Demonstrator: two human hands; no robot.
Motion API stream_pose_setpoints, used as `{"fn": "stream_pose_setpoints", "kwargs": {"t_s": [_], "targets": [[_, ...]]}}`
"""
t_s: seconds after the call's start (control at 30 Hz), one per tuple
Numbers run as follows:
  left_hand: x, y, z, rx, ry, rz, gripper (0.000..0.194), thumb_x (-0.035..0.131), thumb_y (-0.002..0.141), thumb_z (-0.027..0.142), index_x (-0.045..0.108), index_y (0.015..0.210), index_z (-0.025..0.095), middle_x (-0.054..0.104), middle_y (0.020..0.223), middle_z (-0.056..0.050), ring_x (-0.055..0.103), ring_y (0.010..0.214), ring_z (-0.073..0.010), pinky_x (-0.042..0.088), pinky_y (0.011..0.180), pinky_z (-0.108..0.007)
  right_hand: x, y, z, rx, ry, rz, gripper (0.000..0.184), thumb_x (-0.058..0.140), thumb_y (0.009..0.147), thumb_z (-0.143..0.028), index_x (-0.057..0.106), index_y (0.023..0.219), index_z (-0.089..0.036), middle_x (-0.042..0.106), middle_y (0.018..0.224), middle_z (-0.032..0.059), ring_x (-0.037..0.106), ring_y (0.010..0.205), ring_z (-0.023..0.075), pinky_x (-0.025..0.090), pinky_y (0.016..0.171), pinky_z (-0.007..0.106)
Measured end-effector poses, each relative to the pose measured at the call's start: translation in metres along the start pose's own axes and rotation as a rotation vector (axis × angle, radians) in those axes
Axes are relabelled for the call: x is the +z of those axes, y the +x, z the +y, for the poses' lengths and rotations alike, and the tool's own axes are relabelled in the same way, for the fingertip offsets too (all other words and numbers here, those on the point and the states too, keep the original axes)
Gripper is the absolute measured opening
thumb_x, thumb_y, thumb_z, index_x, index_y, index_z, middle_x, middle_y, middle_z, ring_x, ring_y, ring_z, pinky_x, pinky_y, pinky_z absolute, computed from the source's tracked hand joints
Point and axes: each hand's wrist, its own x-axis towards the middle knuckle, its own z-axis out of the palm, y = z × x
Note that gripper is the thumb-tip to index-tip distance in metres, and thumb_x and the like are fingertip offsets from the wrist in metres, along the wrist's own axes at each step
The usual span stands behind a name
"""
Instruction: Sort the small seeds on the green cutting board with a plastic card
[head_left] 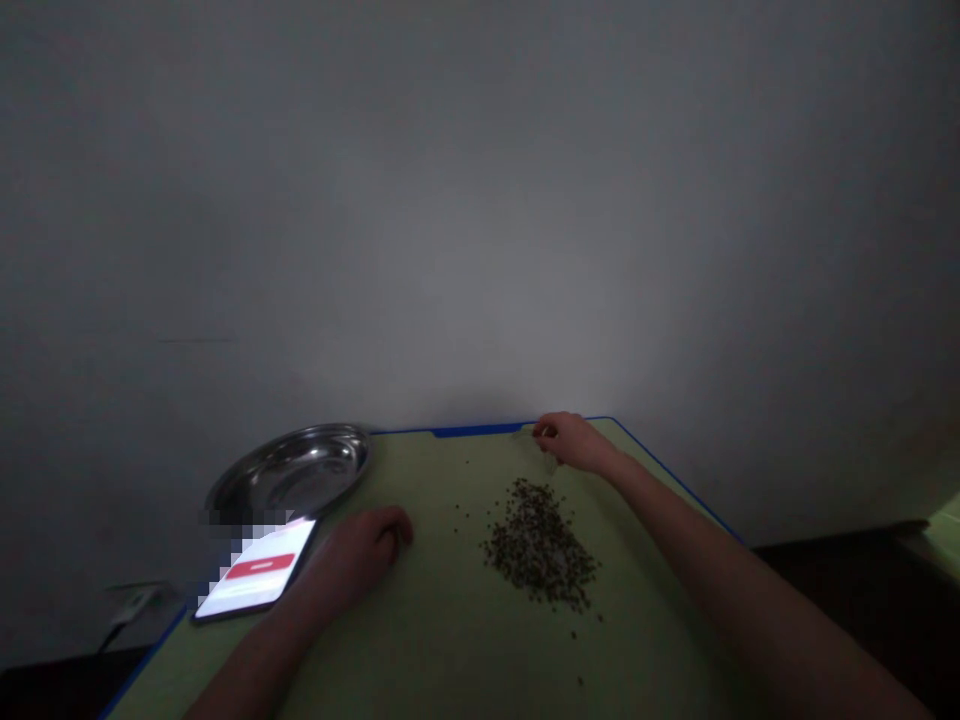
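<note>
A loose heap of small dark brown grains, like peppercorns or seeds [540, 550], lies on the green tabletop [435, 640]. Beyond the heap, close to the table's far edge, my right hand [571, 440] has its thumb and fingers pinched together. What is between them, if anything, is too small and dark to make out. A faint, see-through shape shows just under that hand. My left hand [367, 548] rests on the table left of the heap, fingers curled in, and nothing shows in it.
An oval stainless steel basin [352, 470] stands at the far left. In front of it lies a lit phone or tablet [262, 567], partly pixelated, beside my left wrist. A few stray grains lie around the heap. A grey wall [480, 250] rises behind the table's blue edge.
</note>
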Motion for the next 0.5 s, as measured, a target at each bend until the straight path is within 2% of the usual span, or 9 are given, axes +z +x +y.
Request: {"fn": "stream_pose_setpoints", "kwargs": {"t_s": [0.1, 0.17, 0.3, 0.5], "targets": [[-0.002, -0.001, 0.003, -0.016, 0.005, 0.002, 0.029, 0.036, 0.077, 0.017, 0.065, 0.080, 0.023, 0.070, 0.086, -0.002, 0.063, 0.081, -0.0189, 0.045, 0.072, -0.029, 0.006, 0.022, -0.005, 0.015, -0.056, -0.015, 0.016, 0.058, 0.088, -0.024, 0.067, 0.100, -0.016, 0.069, 0.102, 0.0068, 0.065, 0.089, 0.0176, 0.048, 0.081, 0.030], [-0.003, -0.002, 0.005, -0.019, -0.002, 0.002, 0.029, 0.037, 0.077, 0.017, 0.065, 0.079, 0.023, 0.070, 0.087, -0.003, 0.063, 0.082, -0.0190, 0.045, 0.073, -0.029, 0.013, 0.037, -0.008, 0.028, -0.082, -0.042, 0.023, 0.057, 0.091, -0.032, 0.063, 0.108, -0.017, 0.064, 0.111, 0.0072, 0.062, 0.096, 0.0197, 0.050, 0.084, 0.038], [-0.004, -0.005, 0.008, -0.027, -0.022, -0.021, 0.030, 0.037, 0.075, 0.014, 0.065, 0.079, 0.022, 0.070, 0.086, -0.004, 0.063, 0.082, -0.0189, 0.044, 0.073, -0.029, 0.032, 0.062, -0.013, 0.035, -0.114, -0.075, 0.030, 0.056, 0.091, -0.033, 0.057, 0.118, -0.018, 0.059, 0.119, 0.0082, 0.060, 0.100, 0.0212, 0.052, 0.083, 0.041], [0.000, -0.005, 0.004, -0.028, -0.041, -0.002, 0.030, 0.038, 0.076, 0.016, 0.067, 0.082, 0.022, 0.070, 0.088, -0.004, 0.064, 0.082, -0.0192, 0.044, 0.071, -0.029, 0.059, 0.087, -0.029, 0.029, -0.141, -0.069, 0.031, 0.056, 0.091, -0.033, 0.057, 0.119, -0.017, 0.058, 0.120, 0.0086, 0.060, 0.100, 0.0214, 0.051, 0.084, 0.042]]}}
